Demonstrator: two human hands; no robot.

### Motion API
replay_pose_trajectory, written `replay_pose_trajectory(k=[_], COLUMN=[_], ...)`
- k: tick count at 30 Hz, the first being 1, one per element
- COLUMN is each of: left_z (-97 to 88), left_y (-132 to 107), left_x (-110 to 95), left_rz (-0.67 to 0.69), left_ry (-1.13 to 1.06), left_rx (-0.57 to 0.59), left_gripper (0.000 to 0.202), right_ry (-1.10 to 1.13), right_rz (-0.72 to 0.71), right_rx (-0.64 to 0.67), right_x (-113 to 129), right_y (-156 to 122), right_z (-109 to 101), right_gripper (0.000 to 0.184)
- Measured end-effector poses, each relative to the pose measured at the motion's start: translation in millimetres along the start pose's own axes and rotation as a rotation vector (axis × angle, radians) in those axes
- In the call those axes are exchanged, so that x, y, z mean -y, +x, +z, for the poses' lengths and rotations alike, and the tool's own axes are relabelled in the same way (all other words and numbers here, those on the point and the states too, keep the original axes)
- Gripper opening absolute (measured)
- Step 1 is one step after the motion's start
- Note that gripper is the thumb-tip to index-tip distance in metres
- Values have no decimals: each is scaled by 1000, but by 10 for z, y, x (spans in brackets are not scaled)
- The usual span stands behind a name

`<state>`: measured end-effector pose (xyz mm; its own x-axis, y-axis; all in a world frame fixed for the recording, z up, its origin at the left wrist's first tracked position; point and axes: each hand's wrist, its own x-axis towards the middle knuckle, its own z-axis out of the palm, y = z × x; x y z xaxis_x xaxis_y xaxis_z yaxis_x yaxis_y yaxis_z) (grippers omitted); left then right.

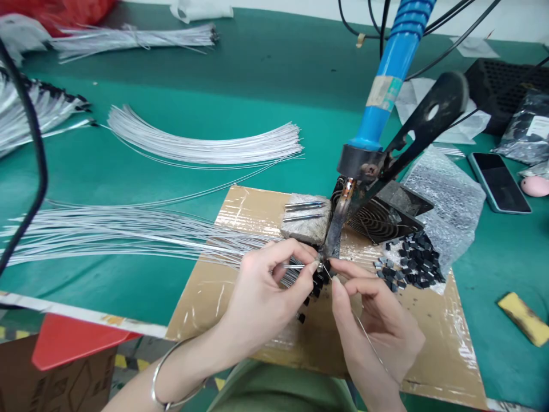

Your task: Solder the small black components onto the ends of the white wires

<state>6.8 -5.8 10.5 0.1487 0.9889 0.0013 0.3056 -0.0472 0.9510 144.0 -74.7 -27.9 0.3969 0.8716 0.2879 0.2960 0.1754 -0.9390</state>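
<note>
My left hand (261, 292) pinches the end of a thin white wire (295, 266) between thumb and forefinger, right at the tip of a blue-handled soldering iron (388, 86). My right hand (377, 320) pinches a thin strand of solder wire (369, 340) and holds its end to the same iron tip (332, 243). The iron stands fixed in a black metal holder (422, 123). Small black parts (317, 280) lie under my fingertips. A silver bangle (160, 372) sits on my left wrist.
A taped cardboard sheet (266, 200) covers the green table (257, 86). Bundles of white wires (206, 146) fan out at the left. A pile of small black parts (409, 263) lies on plastic at the right, near a phone (500, 183) and a yellow sponge (523, 317).
</note>
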Motion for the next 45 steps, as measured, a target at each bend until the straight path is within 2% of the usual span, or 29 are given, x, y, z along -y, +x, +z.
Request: replay_pose_trajectory(k=[14, 25, 30, 39, 45], left_z=[14, 13, 12, -1, 17], left_y=[1, -29, -35, -51, -51], left_x=[31, 38, 43, 49, 77], left_rz=[24, 33, 28, 130, 126], left_ry=[45, 45, 86, 155, 143], left_rx=[-3, -5, 2, -25, -24], left_gripper=[18, 18, 17, 20, 19], right_ry=[-28, -33, -48, -48, -54], right_rz=[16, -37, -5, -76, -102], right_rx=[-21, -10, -20, -51, -37], right_x=[40, 25, 29, 16, -25], right_y=[-7, -1, -5, -12, -16], right_z=[22, 22, 36, 66, 45], right_gripper=[15, 16, 15, 16, 17])
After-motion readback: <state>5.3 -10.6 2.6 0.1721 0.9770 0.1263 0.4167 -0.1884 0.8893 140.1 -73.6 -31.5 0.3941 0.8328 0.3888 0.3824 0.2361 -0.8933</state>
